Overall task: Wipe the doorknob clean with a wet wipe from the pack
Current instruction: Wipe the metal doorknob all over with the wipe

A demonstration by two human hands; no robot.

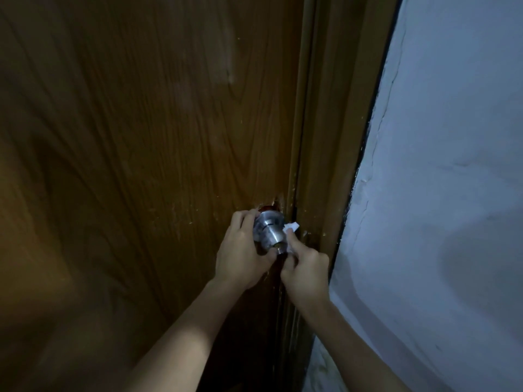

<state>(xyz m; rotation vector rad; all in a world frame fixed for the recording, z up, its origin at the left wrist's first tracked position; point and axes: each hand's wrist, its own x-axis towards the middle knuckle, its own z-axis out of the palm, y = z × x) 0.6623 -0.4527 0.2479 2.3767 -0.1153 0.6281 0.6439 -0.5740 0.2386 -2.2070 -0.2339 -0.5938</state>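
A round silver doorknob (pixel 271 232) sticks out of a brown wooden door (pixel 147 137) near its right edge. A white wet wipe (pixel 291 228) is wrapped around the knob's neck, with one end showing to the right of the knob. My left hand (pixel 240 251) cups the knob from the left and below, fingers curled on the wipe's left part. My right hand (pixel 304 268) sits just right of the knob, pinching the wipe's other end with thumb raised. The wipe pack is out of view.
The brown door frame (pixel 334 137) runs along the door's right edge. A pale, rough plastered wall (pixel 438 193) fills the right side. The scene is dim.
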